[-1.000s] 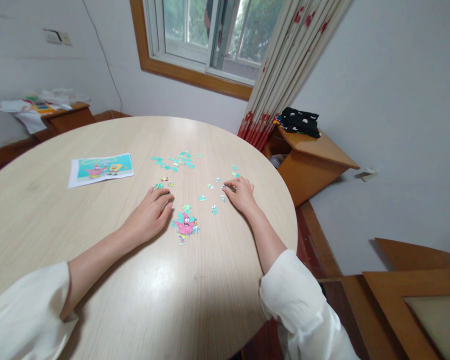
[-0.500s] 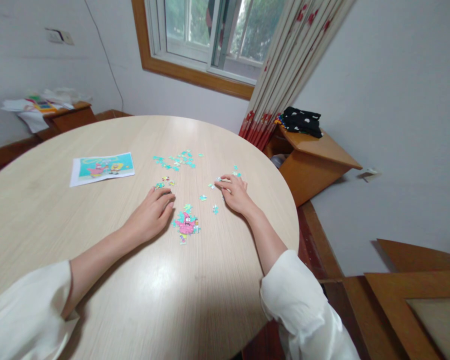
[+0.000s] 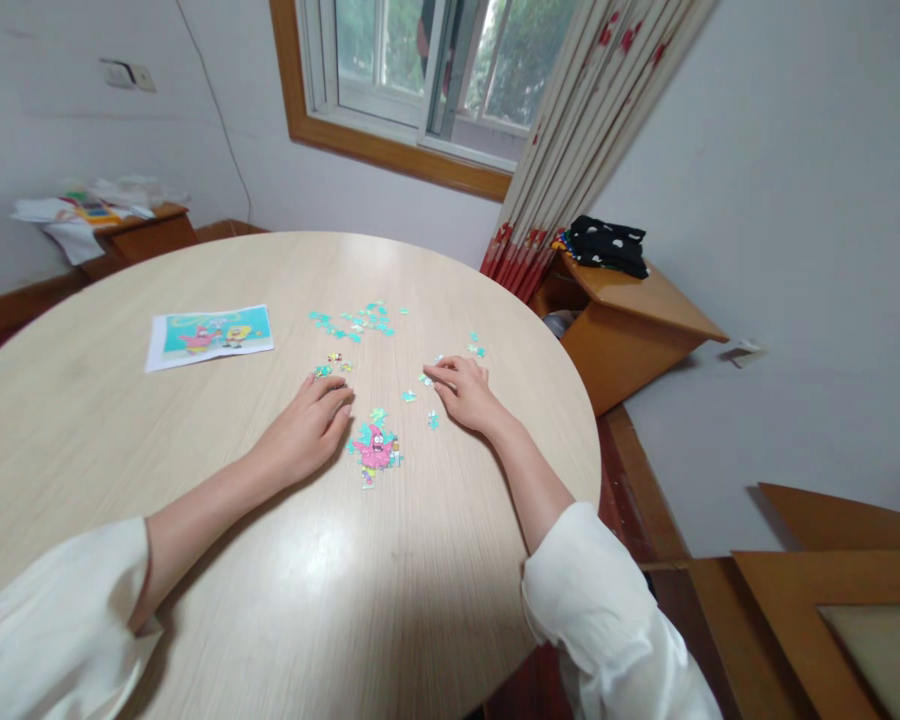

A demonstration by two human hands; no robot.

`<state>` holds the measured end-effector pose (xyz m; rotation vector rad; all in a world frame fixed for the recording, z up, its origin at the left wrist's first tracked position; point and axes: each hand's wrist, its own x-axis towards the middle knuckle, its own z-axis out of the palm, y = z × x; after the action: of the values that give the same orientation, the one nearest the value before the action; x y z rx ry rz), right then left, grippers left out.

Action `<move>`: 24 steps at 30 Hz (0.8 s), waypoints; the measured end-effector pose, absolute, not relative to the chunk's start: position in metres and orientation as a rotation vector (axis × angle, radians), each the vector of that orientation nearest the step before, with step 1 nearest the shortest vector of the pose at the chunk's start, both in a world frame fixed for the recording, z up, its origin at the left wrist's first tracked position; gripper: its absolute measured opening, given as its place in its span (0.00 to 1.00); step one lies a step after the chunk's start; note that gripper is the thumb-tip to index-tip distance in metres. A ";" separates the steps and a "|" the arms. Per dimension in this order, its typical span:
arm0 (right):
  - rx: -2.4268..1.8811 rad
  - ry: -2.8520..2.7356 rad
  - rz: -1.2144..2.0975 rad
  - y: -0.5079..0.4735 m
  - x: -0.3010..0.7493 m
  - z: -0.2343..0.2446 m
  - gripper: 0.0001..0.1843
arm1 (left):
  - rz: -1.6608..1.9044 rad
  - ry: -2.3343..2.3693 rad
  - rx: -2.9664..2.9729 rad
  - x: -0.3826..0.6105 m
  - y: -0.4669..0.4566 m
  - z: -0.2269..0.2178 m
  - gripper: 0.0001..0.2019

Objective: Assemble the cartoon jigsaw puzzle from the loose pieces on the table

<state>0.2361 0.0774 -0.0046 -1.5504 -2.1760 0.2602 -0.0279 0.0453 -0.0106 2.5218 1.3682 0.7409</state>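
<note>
On the round wooden table, a partly joined jigsaw puzzle point(image 3: 376, 449) shows a pink starfish figure with teal pieces round it. Left of it rests my left hand point(image 3: 309, 425), fingers loosely bent and apart, with nothing visible in them. Just beyond those fingertips lie a few loose puzzle pieces point(image 3: 324, 370). My right hand point(image 3: 463, 392) is to the right, its fingers stretched forward, the fingertips at a small puzzle piece point(image 3: 424, 380) on the table. Nearby are a teal piece point(image 3: 409, 397) and another piece point(image 3: 433, 420).
A heap of teal puzzle pieces point(image 3: 356, 322) lies farther back. More pieces point(image 3: 475, 345) are beyond my right hand. A printed reference picture point(image 3: 214, 334) lies at the left. Past the table point(image 3: 285, 600) stand a wooden cabinet point(image 3: 630, 330) with black cloth on it, a curtain and a window.
My right hand has shifted slightly left and toward me, its fingertips now at the small piece. My left hand stays in place. The whole view has moved a little.
</note>
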 end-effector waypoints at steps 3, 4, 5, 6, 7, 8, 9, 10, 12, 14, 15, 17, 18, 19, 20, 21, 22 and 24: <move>-1.550 -2.199 0.273 0.076 0.235 -0.004 0.16 | 0.739 1.373 2.517 -0.028 0.045 -0.010 0.20; -1.549 -2.193 0.277 0.076 0.235 -0.003 0.15 | 0.738 1.372 2.515 -0.028 0.045 -0.011 0.20; -1.548 -2.185 0.281 0.076 0.235 -0.002 0.14 | 0.739 1.372 2.514 -0.028 0.046 -0.011 0.20; -1.550 -2.176 0.286 0.076 0.235 -0.001 0.14 | 0.740 1.369 2.514 -0.028 0.046 -0.011 0.20; -1.555 -2.166 0.292 0.075 0.234 0.000 0.13 | 0.740 1.366 2.515 -0.028 0.046 -0.011 0.20; -1.562 -2.158 0.301 0.075 0.234 0.001 0.12 | 0.740 1.363 2.516 -0.028 0.046 -0.011 0.20; -1.570 -2.150 0.309 0.075 0.234 0.001 0.11 | 0.741 1.362 2.516 -0.028 0.046 -0.011 0.20; -1.578 -2.142 0.315 0.075 0.234 0.002 0.10 | 0.742 1.362 2.515 -0.028 0.046 -0.011 0.20; -1.577 -2.135 0.327 0.076 0.233 0.002 0.08 | 0.745 1.363 2.511 -0.028 0.046 -0.011 0.21; -1.561 -2.138 0.340 0.076 0.233 0.002 0.07 | 0.755 1.365 2.508 -0.027 0.045 -0.011 0.21; -1.554 -2.140 0.347 0.077 0.233 0.002 0.07 | 0.759 1.366 2.507 -0.027 0.045 -0.011 0.21; -1.546 -2.142 0.355 0.077 0.232 0.001 0.07 | 0.757 1.364 2.507 -0.027 0.045 -0.010 0.21; -1.545 -2.142 0.354 0.077 0.232 0.001 0.07 | 0.753 1.363 2.507 -0.027 0.045 -0.010 0.21; -1.545 -2.142 0.349 0.076 0.231 0.001 0.07 | 0.749 1.362 2.506 -0.027 0.045 -0.010 0.21; -1.546 -2.141 0.340 0.076 0.231 0.001 0.07 | 0.746 1.362 2.505 -0.027 0.045 -0.010 0.21; -1.550 -2.141 0.333 0.076 0.230 0.001 0.07 | 0.745 1.362 2.503 -0.027 0.046 -0.011 0.20; -1.558 -2.138 0.327 0.076 0.229 0.002 0.06 | 0.746 1.363 2.500 -0.027 0.046 -0.011 0.20; -1.583 -2.130 0.325 0.075 0.228 0.001 0.04 | 0.748 1.365 2.495 -0.028 0.046 -0.011 0.20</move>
<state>0.2280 0.0752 0.0013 -1.5828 -2.1297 0.3254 -0.0275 0.0458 -0.0112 2.4954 1.3653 0.7483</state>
